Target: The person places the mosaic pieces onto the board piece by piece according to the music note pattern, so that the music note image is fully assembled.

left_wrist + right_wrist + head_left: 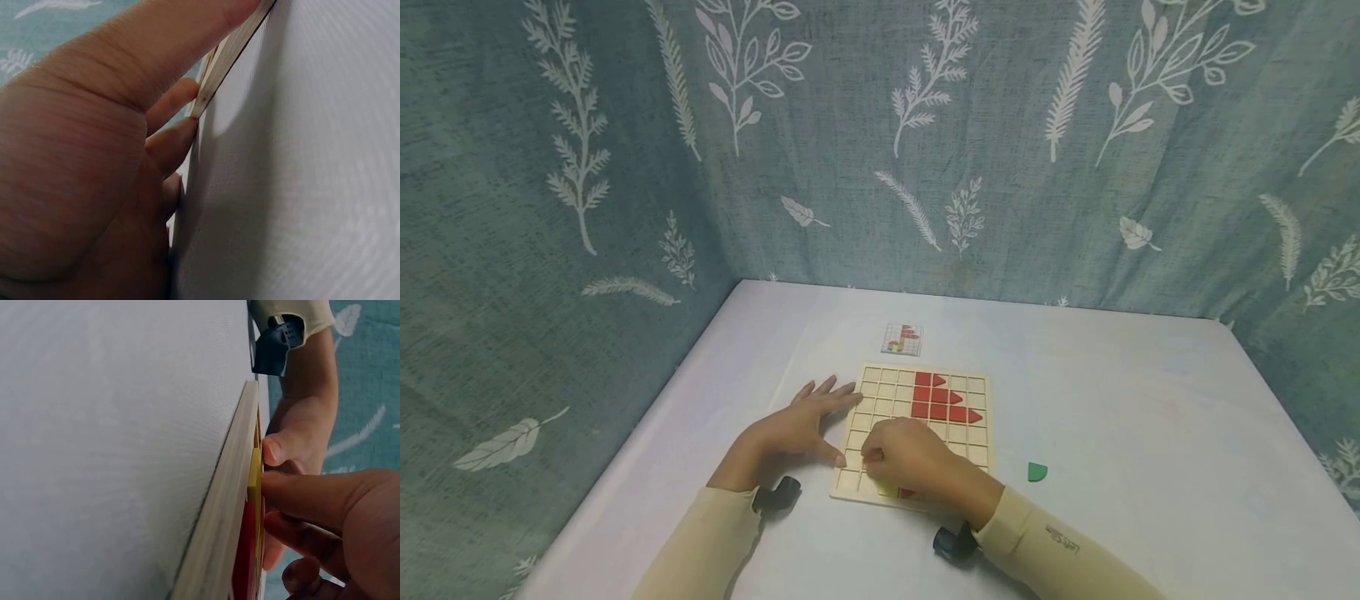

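A square wooden grid board [872, 390] lies on the table, with red square and pointed pieces [939, 397] in its upper right part. My left hand [801, 425] is spread at the board's left side, its thumb and fingertips touching the edge [219, 74]. Over the lower left cells, my right hand [910, 454] has curled fingers and pinches a small orange-looking piece, mostly hidden by the fingertips. Just below it, a yellow piece [254, 475] and a red piece [244, 547] sit on the board near its front edge.
A small pattern card [902, 340] lies behind the board, showing red and yellow shapes on a grid. To the board's right is a green rounded piece [1037, 472]. White cloth [1112, 400] covers the table; a leaf-patterned curtain [865, 150] hangs behind it.
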Available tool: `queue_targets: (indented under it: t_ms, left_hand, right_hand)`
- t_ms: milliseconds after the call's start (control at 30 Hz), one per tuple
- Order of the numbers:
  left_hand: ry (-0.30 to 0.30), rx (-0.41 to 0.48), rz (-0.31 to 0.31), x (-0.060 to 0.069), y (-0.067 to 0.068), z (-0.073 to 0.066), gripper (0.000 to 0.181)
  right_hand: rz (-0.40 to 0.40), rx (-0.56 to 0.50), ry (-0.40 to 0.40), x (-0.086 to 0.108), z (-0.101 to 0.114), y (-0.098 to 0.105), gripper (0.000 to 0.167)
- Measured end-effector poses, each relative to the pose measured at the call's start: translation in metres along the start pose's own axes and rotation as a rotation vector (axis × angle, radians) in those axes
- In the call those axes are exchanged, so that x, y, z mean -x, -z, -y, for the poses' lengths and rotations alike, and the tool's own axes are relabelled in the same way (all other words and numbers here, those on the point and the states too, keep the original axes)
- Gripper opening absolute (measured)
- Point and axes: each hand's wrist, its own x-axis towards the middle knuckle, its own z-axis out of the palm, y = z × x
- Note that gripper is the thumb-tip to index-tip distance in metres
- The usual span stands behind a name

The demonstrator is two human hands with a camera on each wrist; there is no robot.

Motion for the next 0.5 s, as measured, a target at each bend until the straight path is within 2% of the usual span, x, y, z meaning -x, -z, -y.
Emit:
queue_targets:
  t_ms: [233, 500]
  left_hand:
    - [0.030, -0.017, 0.003, -0.0008, 0.0001, 0.0011, 0.115]
    - [0.015, -0.005, 0.006, -0.0013, -0.0004, -0.0004, 0.116]
  right_hand:
    - [0.012, 0.068, 0.062, 0.0001, 0.0022, 0.0012, 0.012]
    - [0.024, 0.100, 0.061, 0.0013, 0.0011, 0.0022, 0.013]
